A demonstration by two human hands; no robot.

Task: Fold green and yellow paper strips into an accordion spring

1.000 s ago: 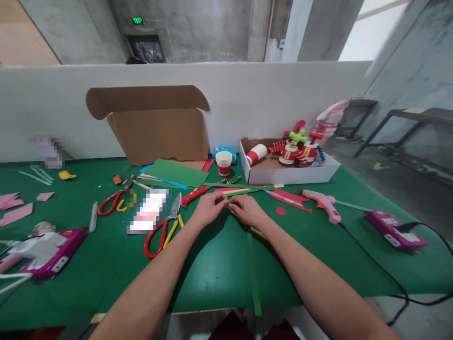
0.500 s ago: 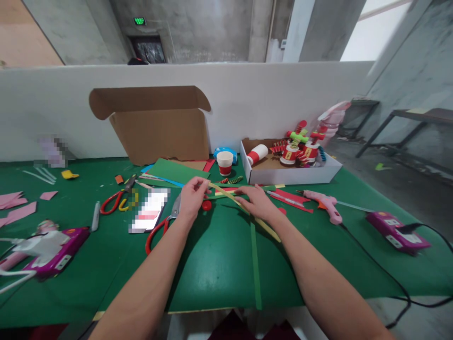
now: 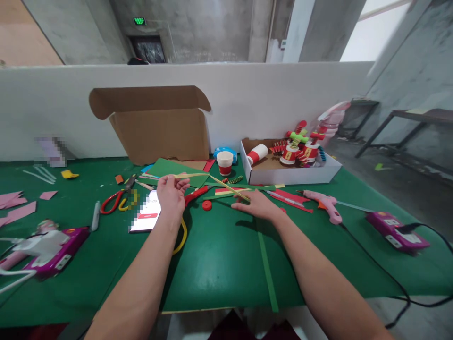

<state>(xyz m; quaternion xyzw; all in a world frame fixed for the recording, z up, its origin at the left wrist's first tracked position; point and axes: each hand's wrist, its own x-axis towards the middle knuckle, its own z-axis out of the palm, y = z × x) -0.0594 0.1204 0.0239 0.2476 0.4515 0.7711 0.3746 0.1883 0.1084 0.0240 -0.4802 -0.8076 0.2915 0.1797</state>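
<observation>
My left hand (image 3: 172, 192) is closed, pinching one end of a thin yellow paper strip (image 3: 193, 175). From there the strip runs right, bends at its middle and slopes down to my right hand (image 3: 258, 204), whose thumb and fingers hold it. A green paper strip (image 3: 266, 267) trails from beneath my right hand towards the table's front edge; how it joins the yellow one is hidden. Beside my left hand and wrist show the red part (image 3: 197, 194) and yellow loop (image 3: 183, 238) of scissors, partly covered. A small red disc (image 3: 207, 205) lies between my hands.
A paper cup (image 3: 224, 163) stands behind my hands, green card sheets (image 3: 173, 169) to its left. A white box (image 3: 293, 177) holds spring figures. Right are a pink glue gun (image 3: 327, 203) with its cable and a purple power strip (image 3: 396, 231). Left lie a phone (image 3: 146, 215) and scissors (image 3: 112, 202).
My left hand has moved left and the yellow strip, straight before, is now bent between my hands. The scissors by my left hand show differently turned. The green strip's lower end has swung right.
</observation>
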